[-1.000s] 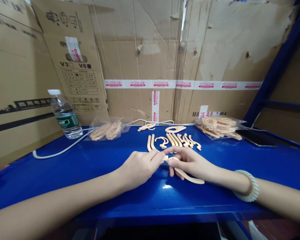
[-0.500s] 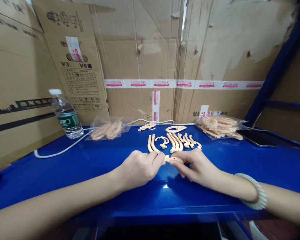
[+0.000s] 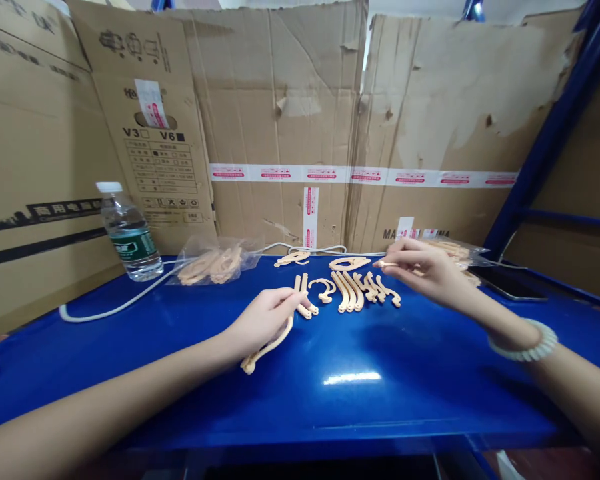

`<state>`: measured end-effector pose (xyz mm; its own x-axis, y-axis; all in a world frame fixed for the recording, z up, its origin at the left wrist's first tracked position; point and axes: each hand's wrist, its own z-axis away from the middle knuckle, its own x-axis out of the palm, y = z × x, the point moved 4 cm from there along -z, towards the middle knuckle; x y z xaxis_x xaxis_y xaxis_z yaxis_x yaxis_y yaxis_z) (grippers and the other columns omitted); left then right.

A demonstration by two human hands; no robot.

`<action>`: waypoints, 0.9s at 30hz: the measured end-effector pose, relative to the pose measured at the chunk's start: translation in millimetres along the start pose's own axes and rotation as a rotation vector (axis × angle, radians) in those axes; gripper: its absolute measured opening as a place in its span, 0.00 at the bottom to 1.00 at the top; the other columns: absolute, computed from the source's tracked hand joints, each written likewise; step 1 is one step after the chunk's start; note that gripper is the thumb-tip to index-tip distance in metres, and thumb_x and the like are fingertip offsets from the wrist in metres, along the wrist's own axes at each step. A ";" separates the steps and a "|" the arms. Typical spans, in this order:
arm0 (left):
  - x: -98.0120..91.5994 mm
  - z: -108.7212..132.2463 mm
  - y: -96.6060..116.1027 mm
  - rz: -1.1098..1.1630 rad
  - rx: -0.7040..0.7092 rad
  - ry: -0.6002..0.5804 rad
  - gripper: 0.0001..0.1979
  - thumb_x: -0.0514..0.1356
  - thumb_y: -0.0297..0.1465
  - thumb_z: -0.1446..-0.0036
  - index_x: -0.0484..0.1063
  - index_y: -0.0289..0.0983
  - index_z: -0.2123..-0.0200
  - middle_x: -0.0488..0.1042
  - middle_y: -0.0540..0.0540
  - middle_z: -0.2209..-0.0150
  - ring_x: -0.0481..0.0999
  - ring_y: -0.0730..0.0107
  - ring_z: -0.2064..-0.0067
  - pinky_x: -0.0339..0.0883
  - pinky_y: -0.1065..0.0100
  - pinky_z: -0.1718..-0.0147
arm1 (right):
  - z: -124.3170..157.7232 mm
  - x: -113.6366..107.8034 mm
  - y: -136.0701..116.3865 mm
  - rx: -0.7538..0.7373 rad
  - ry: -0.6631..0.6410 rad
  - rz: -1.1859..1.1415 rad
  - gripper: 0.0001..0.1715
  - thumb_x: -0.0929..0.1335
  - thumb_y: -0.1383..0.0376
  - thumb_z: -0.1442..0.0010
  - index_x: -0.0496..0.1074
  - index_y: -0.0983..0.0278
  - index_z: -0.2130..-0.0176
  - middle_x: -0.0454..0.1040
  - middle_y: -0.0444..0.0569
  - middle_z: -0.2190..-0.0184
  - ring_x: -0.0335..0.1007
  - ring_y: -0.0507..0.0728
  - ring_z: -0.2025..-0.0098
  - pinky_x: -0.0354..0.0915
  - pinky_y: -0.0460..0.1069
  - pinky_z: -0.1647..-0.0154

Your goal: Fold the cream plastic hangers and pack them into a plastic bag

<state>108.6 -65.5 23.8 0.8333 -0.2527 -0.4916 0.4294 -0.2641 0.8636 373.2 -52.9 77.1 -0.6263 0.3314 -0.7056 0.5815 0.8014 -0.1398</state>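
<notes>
My left hand (image 3: 267, 317) is closed on a curved beige plastic piece (image 3: 275, 343) that looks like a folding-hanger part. Its knobbed end points down toward me, and my fingers hide the upper end. Beyond my fingertips lie two beige hanger arms (image 3: 311, 309) side by side. My right hand (image 3: 423, 267), raised at the back right, pinches another beige plastic piece (image 3: 387, 265), mostly covered by the fingers. To its left on the table are a C-shaped hook (image 3: 325, 288), three curved arms (image 3: 349, 293) and several S-shaped hooks (image 3: 380, 290).
Two looped beige pieces, a left one (image 3: 293, 258) and a right one (image 3: 350, 263), lie at the back. Clear bags of parts stand left (image 3: 213, 263) and right (image 3: 460, 250). A water bottle (image 3: 133, 240), white cable (image 3: 100, 317) and phone (image 3: 513, 285) rest on the blue table (image 3: 300, 400). Cardboard (image 3: 280, 120) walls it.
My hands have moved apart from the shared spot where they held pieces together. The left drew back leftward with a curved piece; the right went up and right. The view has shifted slightly.
</notes>
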 end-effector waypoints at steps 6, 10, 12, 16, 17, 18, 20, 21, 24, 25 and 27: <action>5.1 -0.2 -7.5 0.541 -0.291 -0.078 0.12 0.50 0.31 0.34 0.71 0.33 0.63 0.60 0.56 0.81 0.56 0.80 0.87 0.53 0.76 0.87 | 9.9 24.2 46.6 -0.018 -0.219 0.157 0.14 0.64 0.72 0.39 0.80 0.62 0.63 0.77 0.51 0.64 0.75 0.56 0.64 0.71 0.51 0.61; 4.6 3.0 -5.4 0.594 -0.284 -0.071 0.09 0.51 0.27 0.35 0.71 0.33 0.64 0.67 0.52 0.79 0.67 0.76 0.82 0.64 0.73 0.81 | 15.8 38.1 57.4 0.004 -0.370 0.226 0.21 0.63 0.80 0.46 0.79 0.64 0.59 0.77 0.52 0.62 0.76 0.57 0.61 0.73 0.52 0.59; 4.1 4.2 -5.0 0.598 -0.275 -0.056 0.08 0.53 0.28 0.35 0.71 0.33 0.63 0.71 0.50 0.76 0.72 0.74 0.76 0.69 0.71 0.75 | 15.8 38.0 49.7 0.000 -0.358 0.270 0.30 0.61 0.82 0.48 0.75 0.63 0.51 0.76 0.53 0.56 0.75 0.59 0.58 0.73 0.54 0.57; 3.0 5.6 -3.3 0.526 -0.253 0.013 0.06 0.57 0.28 0.36 0.73 0.32 0.61 0.77 0.45 0.67 0.77 0.72 0.65 0.70 0.72 0.65 | 12.8 35.9 -13.2 -0.187 -0.149 0.195 0.31 0.59 0.78 0.39 0.63 0.63 0.39 0.69 0.57 0.45 0.67 0.61 0.45 0.68 0.58 0.48; 3.0 5.9 -2.5 0.514 -0.241 0.030 0.06 0.58 0.29 0.36 0.72 0.32 0.61 0.78 0.44 0.66 0.77 0.72 0.65 0.70 0.72 0.65 | 13.3 37.3 -33.8 -0.247 -0.111 0.153 0.27 0.59 0.75 0.36 0.63 0.64 0.39 0.69 0.58 0.44 0.64 0.61 0.43 0.66 0.59 0.45; 3.2 6.3 -1.8 0.509 -0.229 0.044 0.06 0.58 0.29 0.37 0.72 0.32 0.62 0.78 0.44 0.66 0.77 0.72 0.65 0.70 0.73 0.67 | 14.8 41.4 -53.3 -0.305 -0.128 0.132 0.24 0.61 0.71 0.33 0.63 0.65 0.39 0.69 0.58 0.45 0.64 0.61 0.42 0.64 0.59 0.43; 4.5 7.3 -0.9 0.511 -0.200 0.050 0.05 0.59 0.30 0.37 0.70 0.32 0.63 0.78 0.44 0.67 0.76 0.73 0.68 0.68 0.75 0.71 | 21.0 52.5 -85.6 -0.474 -0.214 0.169 0.21 0.63 0.63 0.31 0.65 0.67 0.41 0.71 0.58 0.46 0.63 0.63 0.42 0.62 0.59 0.42; 5.6 7.9 -0.7 0.516 -0.184 0.043 0.05 0.59 0.30 0.38 0.70 0.32 0.63 0.78 0.44 0.67 0.75 0.74 0.69 0.67 0.75 0.73 | 24.1 56.8 -95.0 -0.523 -0.226 0.193 0.19 0.63 0.61 0.31 0.68 0.67 0.44 0.73 0.56 0.47 0.62 0.63 0.42 0.59 0.60 0.41; 9.4 9.6 -1.4 0.525 -0.132 0.001 0.06 0.60 0.31 0.39 0.68 0.33 0.63 0.79 0.42 0.64 0.76 0.72 0.68 0.69 0.75 0.73 | 30.6 64.7 -100.9 -0.581 -0.216 0.257 0.15 0.62 0.60 0.30 0.73 0.65 0.52 0.76 0.51 0.53 0.64 0.61 0.43 0.54 0.59 0.39; 10.3 9.9 -2.2 0.523 -0.120 -0.005 0.07 0.60 0.31 0.39 0.67 0.33 0.62 0.79 0.41 0.63 0.77 0.71 0.67 0.70 0.74 0.72 | 31.6 65.6 -98.7 -0.585 -0.212 0.274 0.14 0.62 0.61 0.29 0.73 0.65 0.54 0.77 0.50 0.56 0.65 0.61 0.44 0.53 0.59 0.39; 10.5 10.3 -4.3 0.512 -0.095 0.016 0.10 0.59 0.32 0.38 0.66 0.33 0.57 0.78 0.39 0.59 0.78 0.68 0.64 0.73 0.72 0.69 | 31.6 65.1 -94.3 -0.589 -0.214 0.307 0.12 0.61 0.64 0.29 0.73 0.65 0.56 0.77 0.49 0.60 0.67 0.60 0.46 0.53 0.60 0.40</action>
<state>111.9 -76.5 13.7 0.9499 -0.3125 -0.0028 -0.0052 -0.0245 0.9997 294.1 -122.7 22.4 -0.3274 0.5298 -0.7824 0.2995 0.8435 0.4458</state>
